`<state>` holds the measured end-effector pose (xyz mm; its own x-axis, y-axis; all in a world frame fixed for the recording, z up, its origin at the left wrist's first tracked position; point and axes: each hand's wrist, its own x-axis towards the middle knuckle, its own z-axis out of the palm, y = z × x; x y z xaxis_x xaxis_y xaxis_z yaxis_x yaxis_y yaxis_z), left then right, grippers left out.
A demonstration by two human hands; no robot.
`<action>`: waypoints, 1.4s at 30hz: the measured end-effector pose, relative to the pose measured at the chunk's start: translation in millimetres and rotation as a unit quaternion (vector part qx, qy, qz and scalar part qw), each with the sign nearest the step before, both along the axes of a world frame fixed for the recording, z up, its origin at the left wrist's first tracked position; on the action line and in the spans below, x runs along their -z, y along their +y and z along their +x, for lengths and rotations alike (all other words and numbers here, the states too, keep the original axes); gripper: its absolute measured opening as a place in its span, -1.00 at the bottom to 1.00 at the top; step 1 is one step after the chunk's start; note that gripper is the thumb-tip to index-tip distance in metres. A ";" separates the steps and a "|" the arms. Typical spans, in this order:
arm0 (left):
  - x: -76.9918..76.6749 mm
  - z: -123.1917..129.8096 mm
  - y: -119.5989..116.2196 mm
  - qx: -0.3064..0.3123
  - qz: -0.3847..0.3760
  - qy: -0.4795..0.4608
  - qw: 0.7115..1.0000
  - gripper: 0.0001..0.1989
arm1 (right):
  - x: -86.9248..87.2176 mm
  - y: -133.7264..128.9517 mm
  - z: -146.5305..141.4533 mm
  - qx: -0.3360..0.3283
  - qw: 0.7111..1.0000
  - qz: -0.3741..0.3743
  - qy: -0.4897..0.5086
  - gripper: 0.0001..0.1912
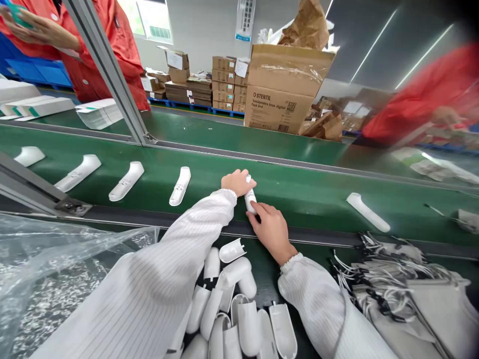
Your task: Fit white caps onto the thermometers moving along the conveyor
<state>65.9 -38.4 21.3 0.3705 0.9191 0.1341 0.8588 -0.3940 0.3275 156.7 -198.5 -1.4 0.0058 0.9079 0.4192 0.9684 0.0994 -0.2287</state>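
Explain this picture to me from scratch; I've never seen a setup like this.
There is no robot here, only a person working bare-handed. The single picture comes from a camera on that person's head, looking forward and down.

The left hand and the right hand both hold one white piece over the green belt. Four similar pieces lie on the belt to the left, and one to the right.

Nearer are a pile of white covers, grey fabric items with cords, and clear plastic. Beyond stand a big carton and people in red; the one at right is blurred.
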 end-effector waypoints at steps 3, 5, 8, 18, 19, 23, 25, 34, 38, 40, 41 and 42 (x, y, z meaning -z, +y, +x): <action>1.9 9.1 2.8 -0.006 0.014 -0.004 1.000 -0.66 | -3.6 -0.3 5.6 0.033 0.998 -0.044 -0.015 -0.65; 2.9 13.5 4.7 -0.005 0.020 -0.010 1.000 -0.67 | -6.9 1.4 11.0 0.047 0.996 -0.073 -0.010 -0.66; 0.7 18.1 7.6 0.017 0.001 -0.007 1.000 -0.68 | -10.2 5.4 18.3 0.069 0.993 -0.098 0.005 -0.68; -44.0 -50.1 27.5 0.076 0.090 0.053 0.992 -0.40 | -35.5 -5.3 3.1 -0.102 0.991 -0.013 0.087 -0.72; -44.5 -64.0 31.8 0.047 0.114 0.047 0.991 -0.42 | -42.0 -6.9 -4.5 -0.194 0.974 -0.043 0.106 -0.72; -27.6 -109.0 47.1 -0.021 0.090 0.024 0.995 -0.53 | -56.3 -9.0 -34.8 -0.372 0.907 -0.185 0.074 -0.82; -12.4 -120.2 52.7 -0.047 0.038 -0.016 0.998 -0.60 | -54.3 -7.1 -41.3 -0.363 0.906 -0.205 0.074 -0.89; 15.9 -105.9 54.8 -0.068 0.023 -0.109 0.991 -0.84 | -29.7 27.5 -28.1 -0.170 0.935 -0.060 0.306 -0.61; 17.9 -96.0 52.5 -0.066 0.019 -0.129 0.989 -0.86 | -16.1 47.4 -35.9 -0.081 0.950 0.049 0.298 -0.62; 19.0 -91.1 51.1 -0.069 0.025 -0.131 0.989 -0.86 | -10.4 50.1 -39.5 -0.111 0.956 0.049 0.266 -0.61; 19.1 -88.5 50.0 -0.072 0.027 -0.131 0.988 -0.86 | -8.0 49.4 -40.8 -0.135 0.960 0.043 0.242 -0.61; 18.9 -85.8 48.5 -0.075 0.028 -0.131 0.988 -0.86 | -6.1 47.6 -41.7 -0.160 0.963 0.035 0.215 -0.61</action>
<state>-19.9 10.1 2.5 0.1758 0.9495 0.2598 0.7978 -0.2921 0.5275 115.0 -151.0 4.7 -0.0827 0.8619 0.5003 0.7032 0.4062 -0.5835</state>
